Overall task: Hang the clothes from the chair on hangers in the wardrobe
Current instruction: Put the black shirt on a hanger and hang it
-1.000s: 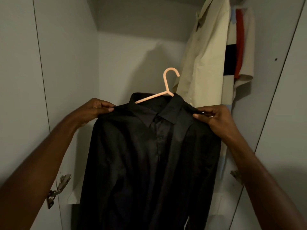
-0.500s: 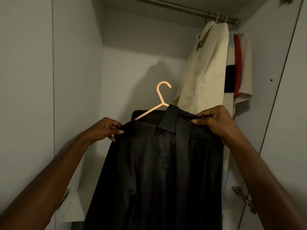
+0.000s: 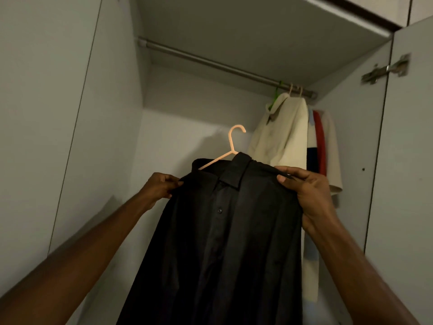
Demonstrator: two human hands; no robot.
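A black button-up shirt (image 3: 222, 231) hangs on a peach plastic hanger (image 3: 232, 144) whose hook points up and right. My left hand (image 3: 159, 186) pinches the shirt's left shoulder. My right hand (image 3: 304, 188) grips the right shoulder, fingers curled over the cloth. I hold the shirt inside the open wardrobe, below the metal rail (image 3: 210, 61). The hook is well under the rail and touches nothing.
At the rail's right end hang a cream shirt (image 3: 283, 137) and a cream garment with red and dark panels (image 3: 323, 146), on a green and two peach hangers. The rail's left stretch is bare. An open door with a hinge (image 3: 384, 70) stands at right.
My view has tilted up, so the rail and the wardrobe's top shelf now show. The shirt on its hanger has risen a little toward the rail. Both hands keep their hold.
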